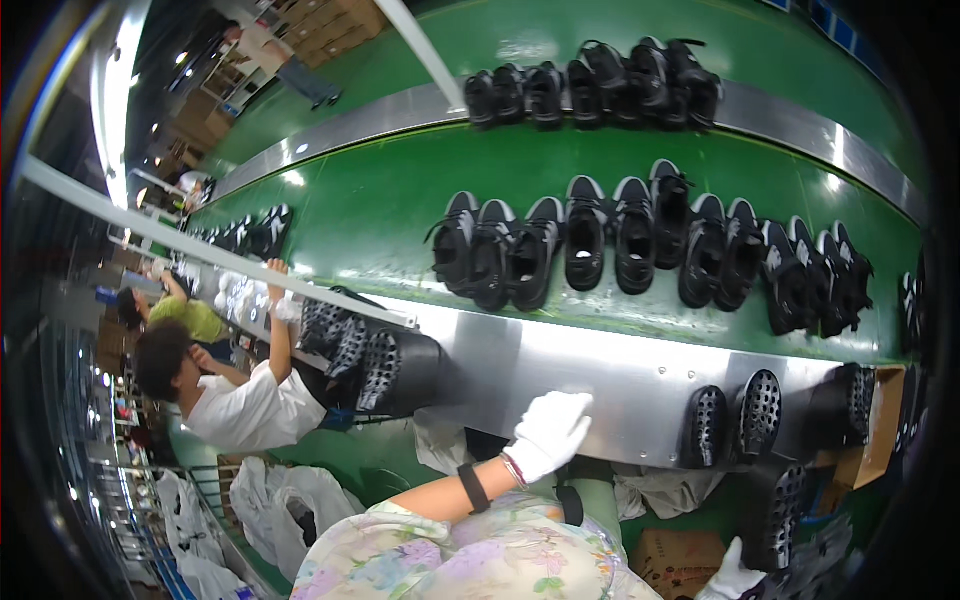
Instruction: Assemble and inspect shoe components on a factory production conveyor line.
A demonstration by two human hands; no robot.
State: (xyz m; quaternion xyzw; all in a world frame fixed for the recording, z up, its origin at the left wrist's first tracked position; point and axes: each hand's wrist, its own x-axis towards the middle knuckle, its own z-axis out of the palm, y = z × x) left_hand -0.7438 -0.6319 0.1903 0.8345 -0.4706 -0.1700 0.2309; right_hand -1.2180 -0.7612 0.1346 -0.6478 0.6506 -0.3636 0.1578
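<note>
Black perforated sole: the piece nearest the right hand is seen below the near edge of the metal desk, at the lower right.
Long axis: it is set almost straight up and down in the view, with the upper end directed toward the desk and the lower end toward the wearer's side; which end is the toe cannot be told.
Look of the sole: a dark body is shown, with rows of rounded holes along the right part and a plain, smooth strip on the left; the lower end is partly lost in shadow.
Right hand: it is covered by a white glove, with the thumb raised just beside the sole; the other fingers are mostly hidden, so whether the sole is gripped cannot be told.
Left hand: the white-gloved hand is held over the desk, with the fingers drawn together and partly bent; whether anything is pinched beneath them cannot be told.
Desk, right side: two similar soles are placed side by side, near an open cardboard box.
Green surface: black-and-grey shoes are lined up beyond the desk.
</note>
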